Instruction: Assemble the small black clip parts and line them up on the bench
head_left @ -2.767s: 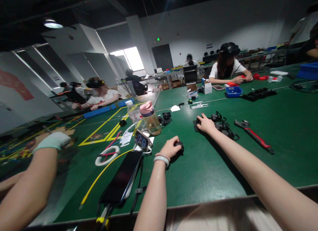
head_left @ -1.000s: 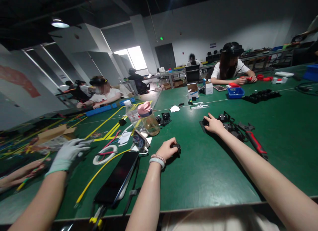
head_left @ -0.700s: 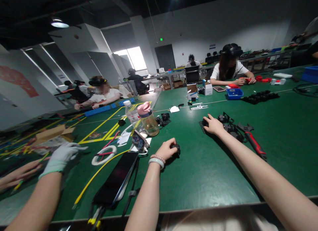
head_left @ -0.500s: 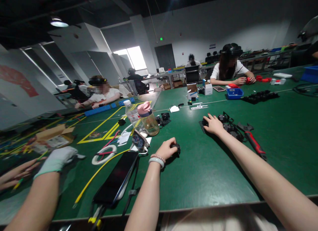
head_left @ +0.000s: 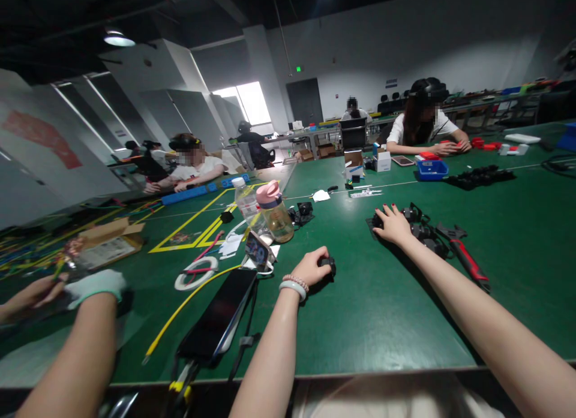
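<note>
Green table [head_left: 351, 310] stretches under both bare hands. The left hand [head_left: 312, 268] has its fingers curled around a small black part [head_left: 332, 265], just right of the phone stand [head_left: 257, 251]. Over on the right, the right hand [head_left: 393, 224] lies palm down, fingers spread wider than a moment ago, on a black piece [head_left: 377, 221]; it's mostly covered, so its shape is hard to make out. More black parts [head_left: 425, 233] sit just beyond that hand, and the red-handled wrench [head_left: 468, 262], well apart from them at first, now lies right beside them. The neighbour's gloved hand [head_left: 96, 286] has drawn back from near the cardboard box [head_left: 110, 243] toward a bare hand [head_left: 50, 290].
</note>
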Demonstrator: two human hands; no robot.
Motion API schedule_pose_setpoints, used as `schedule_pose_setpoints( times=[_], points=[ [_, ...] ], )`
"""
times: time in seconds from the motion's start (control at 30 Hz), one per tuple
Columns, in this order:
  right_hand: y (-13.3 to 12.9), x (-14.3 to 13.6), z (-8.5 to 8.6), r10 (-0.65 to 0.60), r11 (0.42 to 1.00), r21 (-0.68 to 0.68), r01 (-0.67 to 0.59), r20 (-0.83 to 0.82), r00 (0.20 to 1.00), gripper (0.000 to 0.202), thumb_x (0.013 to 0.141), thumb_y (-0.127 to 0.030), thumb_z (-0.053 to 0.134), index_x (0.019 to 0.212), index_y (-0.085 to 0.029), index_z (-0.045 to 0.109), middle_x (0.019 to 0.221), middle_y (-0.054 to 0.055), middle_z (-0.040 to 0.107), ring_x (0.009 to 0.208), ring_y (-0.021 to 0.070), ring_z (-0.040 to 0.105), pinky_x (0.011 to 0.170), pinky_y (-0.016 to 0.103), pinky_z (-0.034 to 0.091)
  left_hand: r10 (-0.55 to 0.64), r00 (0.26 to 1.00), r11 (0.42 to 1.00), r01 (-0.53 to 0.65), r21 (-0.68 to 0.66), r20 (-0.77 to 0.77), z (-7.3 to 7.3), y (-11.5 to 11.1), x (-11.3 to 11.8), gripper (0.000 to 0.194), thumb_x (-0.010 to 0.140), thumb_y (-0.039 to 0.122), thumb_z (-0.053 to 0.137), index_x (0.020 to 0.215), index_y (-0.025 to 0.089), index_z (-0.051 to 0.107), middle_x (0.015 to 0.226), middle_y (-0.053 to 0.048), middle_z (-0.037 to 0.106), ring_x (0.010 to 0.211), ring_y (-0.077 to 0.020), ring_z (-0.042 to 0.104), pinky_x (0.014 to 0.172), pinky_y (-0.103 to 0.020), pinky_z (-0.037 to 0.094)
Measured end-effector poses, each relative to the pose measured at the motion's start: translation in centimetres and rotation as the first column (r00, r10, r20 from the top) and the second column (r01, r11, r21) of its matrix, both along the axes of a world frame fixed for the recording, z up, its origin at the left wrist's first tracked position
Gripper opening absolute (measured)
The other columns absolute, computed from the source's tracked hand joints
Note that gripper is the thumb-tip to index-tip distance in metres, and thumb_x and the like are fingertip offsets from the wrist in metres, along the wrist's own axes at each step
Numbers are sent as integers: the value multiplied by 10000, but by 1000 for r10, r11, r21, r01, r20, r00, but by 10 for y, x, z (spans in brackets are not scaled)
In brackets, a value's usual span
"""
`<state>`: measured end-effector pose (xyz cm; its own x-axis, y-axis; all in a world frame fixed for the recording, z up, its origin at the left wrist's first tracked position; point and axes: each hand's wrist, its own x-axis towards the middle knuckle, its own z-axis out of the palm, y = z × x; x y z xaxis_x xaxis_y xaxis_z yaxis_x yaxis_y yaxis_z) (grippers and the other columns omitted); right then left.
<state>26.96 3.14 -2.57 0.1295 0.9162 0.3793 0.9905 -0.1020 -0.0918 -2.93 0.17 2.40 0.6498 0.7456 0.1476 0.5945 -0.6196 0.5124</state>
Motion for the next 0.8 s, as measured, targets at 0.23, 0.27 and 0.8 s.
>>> schedule_pose_setpoints(
  times=[0.23,0.27,0.8],
  points=[
    [-8,-6,8,-27,999,48,26,10,1000,832,616,-670,395,1280,-190,250,1342,107,205,1220,331,78,913,497,190,14,1000,1000,-14,5,-6,1,-2,0,117,635,231,451,733,170,472,664,35,500,611,-97,443,569,-203,345],
    [-10,-7,9,-29,998,61,29,9,1000,838,619,-680,376,1283,-187,244,1346,107,196,1222,333,69,911,502,190,12,1000,1000,-12,4,-4,1,-2,0,120,633,231,454,735,171,475,665,34,503,612,-98,445,570,-203,346],
    [-34,-26,30,27,981,190,-45,97,995,625,753,-514,336,1284,-194,255,1375,67,118,1241,308,22,939,545,55,14,1000,1000,-14,23,-12,2,-5,0,106,638,235,462,721,170,469,649,37,496,600,-95,441,546,-198,334]
  ],
)
